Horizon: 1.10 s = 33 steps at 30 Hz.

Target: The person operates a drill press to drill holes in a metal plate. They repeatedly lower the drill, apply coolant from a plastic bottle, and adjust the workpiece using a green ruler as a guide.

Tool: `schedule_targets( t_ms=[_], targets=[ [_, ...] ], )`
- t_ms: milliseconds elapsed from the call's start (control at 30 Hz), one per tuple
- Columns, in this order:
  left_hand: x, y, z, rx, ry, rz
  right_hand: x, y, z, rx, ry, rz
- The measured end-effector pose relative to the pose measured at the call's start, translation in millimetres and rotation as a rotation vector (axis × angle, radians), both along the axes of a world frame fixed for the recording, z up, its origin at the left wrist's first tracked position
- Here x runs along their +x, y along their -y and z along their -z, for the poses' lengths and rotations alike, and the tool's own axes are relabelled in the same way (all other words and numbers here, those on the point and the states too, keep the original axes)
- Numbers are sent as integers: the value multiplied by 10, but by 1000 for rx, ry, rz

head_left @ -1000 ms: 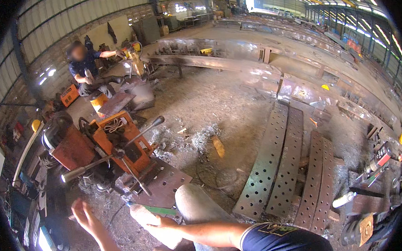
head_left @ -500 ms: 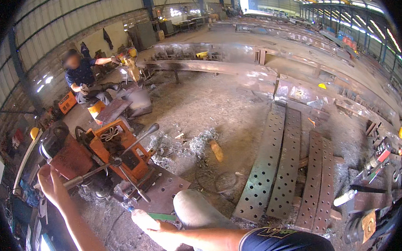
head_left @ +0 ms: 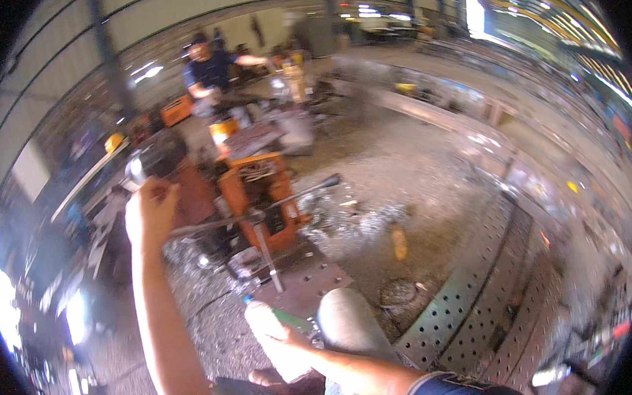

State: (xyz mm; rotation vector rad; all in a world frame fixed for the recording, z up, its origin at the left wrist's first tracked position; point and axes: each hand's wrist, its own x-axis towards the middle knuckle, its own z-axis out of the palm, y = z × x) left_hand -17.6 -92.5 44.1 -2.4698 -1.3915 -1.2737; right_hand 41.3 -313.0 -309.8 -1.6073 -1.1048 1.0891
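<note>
An orange magnetic drill (head_left: 261, 193) stands on a drilled steel plate (head_left: 317, 273) in front of me. Long feed levers spread from its hub, and my left hand (head_left: 152, 211) is curled around the end of the lever (head_left: 198, 227) pointing left. Motion blur softens the fingers there. Low in the middle, my right hand (head_left: 289, 344) is closed around a pale plastic bottle (head_left: 263, 319) with a blue tip. The tip points toward the plate, next to the drill's base. A green strip (head_left: 292, 319) lies just beyond the bottle, beside my knee.
Metal shavings (head_left: 353, 220) are heaped beyond the drill. Long perforated steel plates (head_left: 452, 298) lie at the right. Across the floor a seated person (head_left: 211, 77) reaches toward a yellow machine (head_left: 294, 81). Steel beams (head_left: 434, 114) run along the far side. A yellow hard hat (head_left: 114, 142) sits at left.
My view has swung left, so the whole scene sits farther right and is blurred. Both hands keep their places, the left at the lever and the right around the bottle.
</note>
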Motion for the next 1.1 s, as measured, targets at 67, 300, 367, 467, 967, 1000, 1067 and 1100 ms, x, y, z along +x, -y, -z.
schedule_targets(
  t_ms=[67,300,367,467,967,1000,1067,1100],
  targets=[
    [-2,3,-11,-115,-55,56,-13,27,30,-4,-44,17],
    [-43,-50,4,-174,-296,75,-33,-273,807,-237,21,74],
    [-47,-41,19,-206,-328,58,-32,-322,1069,-231,18,88],
    [-48,-19,28,-215,-383,17,-11,-330,1302,-263,-118,82],
    [-45,-64,37,-225,-500,-32,-12,-260,952,-317,-67,112],
    [-46,-67,35,-235,-499,-30,-23,-261,953,-327,-73,126],
    [-44,-61,33,-243,-502,-40,-28,-262,964,-285,-30,138],
    [-45,-55,32,-243,-506,-49,-28,-263,972,-285,10,141]
  ],
)
